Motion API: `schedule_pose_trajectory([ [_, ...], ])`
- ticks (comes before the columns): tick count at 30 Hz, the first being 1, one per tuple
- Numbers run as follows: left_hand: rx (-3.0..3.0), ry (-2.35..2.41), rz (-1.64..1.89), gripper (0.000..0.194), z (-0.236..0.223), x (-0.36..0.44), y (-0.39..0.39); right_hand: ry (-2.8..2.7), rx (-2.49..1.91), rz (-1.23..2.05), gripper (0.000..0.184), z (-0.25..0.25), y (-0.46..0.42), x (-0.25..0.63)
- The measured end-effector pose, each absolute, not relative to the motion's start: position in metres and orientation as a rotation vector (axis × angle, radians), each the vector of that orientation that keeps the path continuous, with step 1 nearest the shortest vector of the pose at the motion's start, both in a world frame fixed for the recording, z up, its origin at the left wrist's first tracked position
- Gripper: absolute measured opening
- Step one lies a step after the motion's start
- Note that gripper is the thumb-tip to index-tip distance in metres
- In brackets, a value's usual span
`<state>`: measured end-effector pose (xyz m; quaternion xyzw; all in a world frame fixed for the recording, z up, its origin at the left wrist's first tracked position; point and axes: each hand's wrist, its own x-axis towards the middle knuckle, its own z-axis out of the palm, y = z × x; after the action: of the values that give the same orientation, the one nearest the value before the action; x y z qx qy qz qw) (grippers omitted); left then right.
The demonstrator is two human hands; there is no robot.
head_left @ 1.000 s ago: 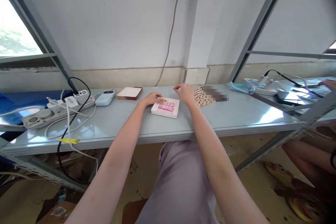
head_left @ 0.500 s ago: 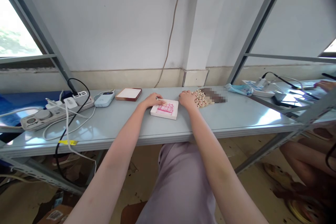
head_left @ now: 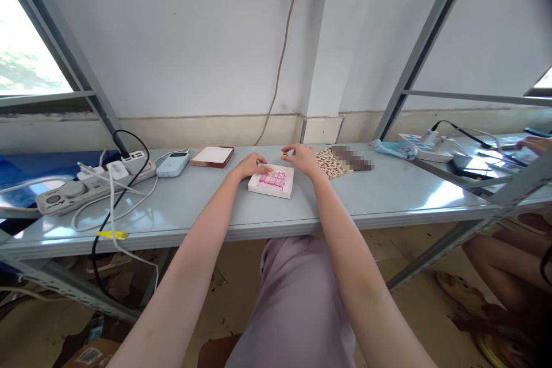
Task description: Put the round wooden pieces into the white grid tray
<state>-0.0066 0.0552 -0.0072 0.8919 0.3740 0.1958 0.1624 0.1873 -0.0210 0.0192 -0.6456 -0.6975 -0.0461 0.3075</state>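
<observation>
A flat white box (head_left: pixel 280 188) with a pink hand-drawn grid on its top lies on the table in front of me. My left hand (head_left: pixel 250 166) is closed on its far left corner, thumb on top. Close to that thumb, a small pale piece (head_left: pixel 271 172) sits on the box. My right hand (head_left: pixel 301 158), just beyond the box's far right corner, pinches a small pale piece (head_left: pixel 283 154) between thumb and finger. To its right lies a heap of small beige pieces with dark markings (head_left: pixel 331 163), partly behind the hand.
A brown-edged, white-topped flat box (head_left: pixel 212 155) and a light blue device with a small display (head_left: pixel 173 164) lie to the left. Beyond them is a power strip (head_left: pixel 92 184) with tangled cables. A blue plastic packet (head_left: pixel 393 149) lies right; another person's hand (head_left: pixel 535 144) shows farther right.
My right hand has lifted from beside the heap and moved slightly left toward the box, now with a small piece pinched in it. The left hand has stayed at the box.
</observation>
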Motion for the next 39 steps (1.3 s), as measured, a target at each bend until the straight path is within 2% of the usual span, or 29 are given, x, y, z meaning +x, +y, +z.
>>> schedule_pose_trajectory([
  [3,2.559,1.079,0.577,0.051,-0.007,-0.0069,0.0545,-2.011,-1.493,0.254,0.027,0.0225,-0.0206,0.1874],
  [5,2.56,1.093,0.582,0.051,-0.0069,-0.007,0.0539,-2.05,-1.438,0.345,0.028,0.0231,-0.0212,0.1886],
  [12,2.579,1.09,0.593,0.047,-0.0088,-0.0063,0.0575,-2.251,-1.556,0.243,0.028,0.0215,-0.0199,0.1901],
  [28,2.573,1.087,0.546,0.047,-0.0062,-0.0052,0.0543,-2.242,-1.735,0.152,0.025,0.0225,-0.0237,0.1835],
  [34,2.567,1.041,0.556,0.037,-0.0045,-0.0052,0.0512,-2.226,-1.73,0.101,0.014,0.0188,-0.0197,0.1844],
  [39,2.53,1.017,0.601,0.031,-0.0063,-0.0054,0.0519,-2.22,-1.764,0.104,0.013,0.0201,-0.0218,0.1826],
])
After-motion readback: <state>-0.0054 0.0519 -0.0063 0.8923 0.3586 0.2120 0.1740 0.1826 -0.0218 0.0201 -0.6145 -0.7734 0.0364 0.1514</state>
